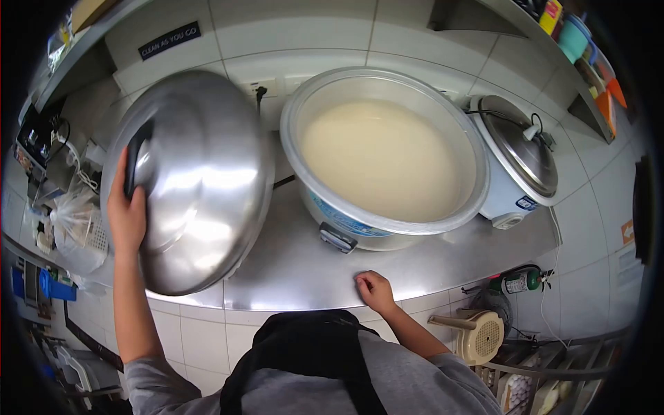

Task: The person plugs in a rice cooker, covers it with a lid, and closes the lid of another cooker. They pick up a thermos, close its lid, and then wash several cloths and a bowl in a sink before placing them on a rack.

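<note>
My left hand (127, 216) is wrapped round the black handle of a large domed metal lid (207, 200). The lid is tilted up on its side, left of a big rice cooker (292, 149). That cooker stands uncovered, with cloudy off-white liquid (380, 162) inside and a dark side handle facing me. Near the front edge of the steel counter (277, 266), my right hand (375, 291) is curled into a loose fist, apart from the cooker. Nothing shows in its fingers.
A smaller lidded rice cooker (508, 180) stands against the big one on the right. Plastic bags (76, 225) and a white basket are at the left. Below right are a beige stool (481, 337) and a green cylinder (519, 281). Shelves overhang both upper sides.
</note>
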A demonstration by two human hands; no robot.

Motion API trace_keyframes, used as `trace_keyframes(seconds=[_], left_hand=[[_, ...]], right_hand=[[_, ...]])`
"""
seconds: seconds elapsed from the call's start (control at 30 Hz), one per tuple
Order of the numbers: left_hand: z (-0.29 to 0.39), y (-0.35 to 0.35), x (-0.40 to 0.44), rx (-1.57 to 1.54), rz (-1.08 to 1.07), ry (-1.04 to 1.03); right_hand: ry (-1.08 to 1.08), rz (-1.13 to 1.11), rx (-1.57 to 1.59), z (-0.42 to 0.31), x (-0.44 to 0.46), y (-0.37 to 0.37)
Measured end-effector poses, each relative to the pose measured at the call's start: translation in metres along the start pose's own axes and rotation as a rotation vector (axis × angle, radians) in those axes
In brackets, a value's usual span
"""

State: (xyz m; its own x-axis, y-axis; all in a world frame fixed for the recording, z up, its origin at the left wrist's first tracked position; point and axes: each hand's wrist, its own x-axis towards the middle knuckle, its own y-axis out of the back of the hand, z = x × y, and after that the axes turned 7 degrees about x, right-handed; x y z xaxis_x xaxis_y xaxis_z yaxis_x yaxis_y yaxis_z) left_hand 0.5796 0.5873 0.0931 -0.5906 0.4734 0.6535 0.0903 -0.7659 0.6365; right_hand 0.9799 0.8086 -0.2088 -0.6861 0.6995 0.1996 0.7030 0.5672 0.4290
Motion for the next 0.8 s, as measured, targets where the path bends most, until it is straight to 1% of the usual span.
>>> trace_keyframes(seconds=[0.03,0.1,0.17,0.23,0.3,0.37,0.43,0.47,0.5,0.53,0.57,0.63,0.73,0.8], left_hand=[[0.032,-0.009,0.014,-0.054,-0.001,-0.098],[0.095,-0.037,0.043,-0.144,-0.034,-0.185],[0.154,-0.068,0.069,-0.226,-0.168,-0.260],[0.202,-0.112,0.088,-0.222,-0.270,-0.341],[0.245,-0.156,0.101,-0.221,-0.441,-0.327],[0.275,-0.201,0.107,-0.216,-0.438,-0.363],[0.294,-0.236,0.109,-0.207,-0.452,-0.403],[0.302,-0.249,0.109,-0.154,-0.459,-0.404],[0.311,-0.257,0.108,-0.100,-0.466,-0.405],[0.318,-0.260,0.105,-0.077,-0.489,-0.380],[0.320,-0.264,0.104,-0.085,-0.496,-0.409],[0.317,-0.275,0.105,-0.152,-0.411,-0.467],[0.314,-0.278,0.104,-0.167,-0.425,-0.497],[0.310,-0.277,0.100,-0.170,-0.432,-0.498]], right_hand=[[0.007,-0.010,-0.002,0.001,0.002,0.000],[-0.037,-0.023,0.024,0.002,0.005,0.002],[0.003,-0.021,0.046,0.004,0.004,0.004],[0.028,-0.029,0.070,0.004,0.003,0.008],[0.013,-0.021,0.102,0.006,0.002,0.009],[0.008,-0.005,0.101,0.004,0.001,0.015],[0.016,-0.032,0.166,0.006,0.000,0.019],[0.003,-0.054,0.160,0.006,-0.001,0.023],[-0.004,-0.019,0.159,0.008,-0.002,0.025],[0.037,-0.029,0.151,0.010,-0.003,0.025],[0.080,-0.042,0.144,0.013,-0.003,0.026],[0.058,-0.034,0.151,0.014,-0.004,0.027],[0.077,-0.052,0.181,0.017,-0.002,0.029],[0.053,-0.078,0.227,0.018,0.000,0.029]])
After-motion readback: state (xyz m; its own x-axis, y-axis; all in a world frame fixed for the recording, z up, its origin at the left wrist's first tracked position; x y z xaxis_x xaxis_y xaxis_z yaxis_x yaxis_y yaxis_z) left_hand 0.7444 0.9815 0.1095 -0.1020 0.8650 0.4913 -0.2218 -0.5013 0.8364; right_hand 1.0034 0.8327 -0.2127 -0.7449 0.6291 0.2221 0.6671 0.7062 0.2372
